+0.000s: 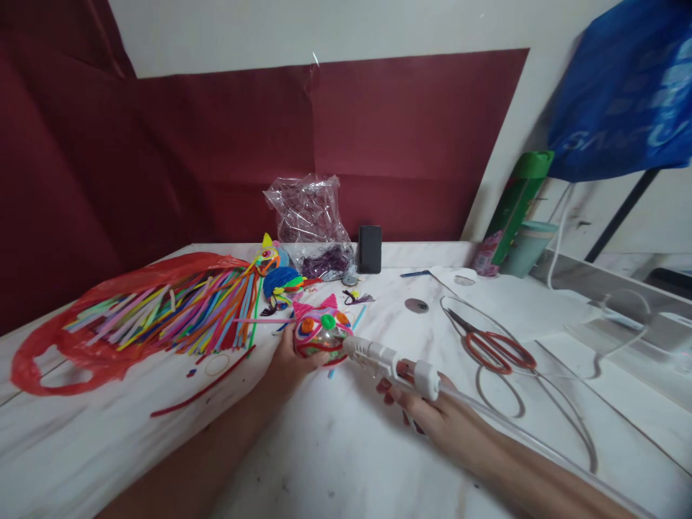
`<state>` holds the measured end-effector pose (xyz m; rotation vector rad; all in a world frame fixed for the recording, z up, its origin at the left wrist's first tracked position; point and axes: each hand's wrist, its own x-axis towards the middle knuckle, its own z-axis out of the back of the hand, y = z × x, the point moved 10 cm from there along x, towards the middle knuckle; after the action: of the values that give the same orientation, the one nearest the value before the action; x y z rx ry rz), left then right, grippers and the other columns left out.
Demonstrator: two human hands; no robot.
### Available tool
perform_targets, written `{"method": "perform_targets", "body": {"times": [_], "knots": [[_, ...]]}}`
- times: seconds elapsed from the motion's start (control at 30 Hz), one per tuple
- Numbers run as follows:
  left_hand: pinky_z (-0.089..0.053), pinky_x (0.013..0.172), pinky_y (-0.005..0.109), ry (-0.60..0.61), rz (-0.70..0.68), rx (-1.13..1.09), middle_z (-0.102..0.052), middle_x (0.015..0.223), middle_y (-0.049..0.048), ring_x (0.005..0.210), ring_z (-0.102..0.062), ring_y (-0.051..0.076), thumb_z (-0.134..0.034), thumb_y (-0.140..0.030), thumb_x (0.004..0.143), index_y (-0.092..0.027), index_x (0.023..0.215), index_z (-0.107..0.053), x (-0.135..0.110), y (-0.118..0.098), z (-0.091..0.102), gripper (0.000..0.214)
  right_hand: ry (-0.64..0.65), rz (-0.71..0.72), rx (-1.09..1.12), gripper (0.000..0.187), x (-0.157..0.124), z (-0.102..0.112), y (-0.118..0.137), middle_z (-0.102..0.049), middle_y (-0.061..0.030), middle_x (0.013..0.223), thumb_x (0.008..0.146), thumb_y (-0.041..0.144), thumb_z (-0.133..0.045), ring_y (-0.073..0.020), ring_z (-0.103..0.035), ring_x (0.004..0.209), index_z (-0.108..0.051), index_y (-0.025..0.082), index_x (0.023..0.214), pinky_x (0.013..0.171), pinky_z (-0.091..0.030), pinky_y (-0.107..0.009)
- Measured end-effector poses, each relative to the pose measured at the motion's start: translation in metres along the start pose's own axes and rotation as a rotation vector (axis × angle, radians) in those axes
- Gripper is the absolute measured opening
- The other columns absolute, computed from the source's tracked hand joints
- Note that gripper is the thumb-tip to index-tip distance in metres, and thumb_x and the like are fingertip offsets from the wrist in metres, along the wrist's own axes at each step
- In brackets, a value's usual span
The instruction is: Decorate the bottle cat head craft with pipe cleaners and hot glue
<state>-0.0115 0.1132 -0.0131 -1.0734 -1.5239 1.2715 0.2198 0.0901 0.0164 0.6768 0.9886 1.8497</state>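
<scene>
My left hand (287, 360) is wrapped round a small round craft ball (320, 333) covered in pink and red pipe cleaners with orange and green spots. It rests on the white marble table (324, 447). My right hand (427, 411) grips a white glue gun (386, 359) with a clear glue stick trailing back over my wrist. The gun's nozzle touches the right side of the ball.
A red plastic bag (81, 339) spills several coloured pipe cleaners (178, 310) at the left. Other finished figures (278, 277) and a clear bag (311, 216) stand behind. Red-handled scissors (489, 344), white cable, a black box (370, 249) and a green can (516, 205) lie right.
</scene>
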Motion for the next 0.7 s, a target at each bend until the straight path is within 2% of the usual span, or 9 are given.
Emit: {"method": "perform_targets", "body": {"times": [0.3, 0.5, 0.7], "knots": [[-0.052, 0.090, 0.046, -0.025, -0.005, 0.022, -0.071, 0.104, 0.0080, 0.101, -0.066, 0.033, -0.087, -0.026, 0.048, -0.021, 0.112, -0.055, 0.001, 0.002, 0.003, 0.071, -0.017, 0.027, -0.032, 0.039, 0.000, -0.003, 0.006, -0.067, -0.0060, 0.081, 0.083, 0.049, -0.045, -0.0196, -0.057, 0.068, -0.067, 0.017, 0.090, 0.063, -0.048, -0.032], [-0.052, 0.090, 0.046, 0.001, -0.025, 0.020, -0.070, 0.107, 0.0094, 0.101, -0.066, 0.032, -0.086, -0.026, 0.050, -0.020, 0.112, -0.054, 0.001, 0.003, 0.000, 0.071, 0.002, -0.073, -0.011, 0.049, 0.001, -0.005, -0.007, -0.068, -0.0109, 0.097, 0.082, 0.052, -0.045, -0.0226, -0.060, 0.073, -0.065, 0.016, 0.108, 0.067, -0.050, -0.036], [-0.051, 0.093, 0.045, -0.020, -0.019, 0.003, -0.069, 0.107, 0.0085, 0.103, -0.065, 0.032, -0.088, -0.026, 0.046, -0.020, 0.112, -0.055, 0.002, 0.004, 0.005, 0.074, -0.027, -0.044, -0.021, 0.044, 0.001, -0.001, 0.000, -0.069, -0.0078, 0.085, 0.079, 0.052, -0.046, -0.0230, -0.060, 0.074, -0.069, 0.018, 0.095, 0.065, -0.049, -0.034]]}}
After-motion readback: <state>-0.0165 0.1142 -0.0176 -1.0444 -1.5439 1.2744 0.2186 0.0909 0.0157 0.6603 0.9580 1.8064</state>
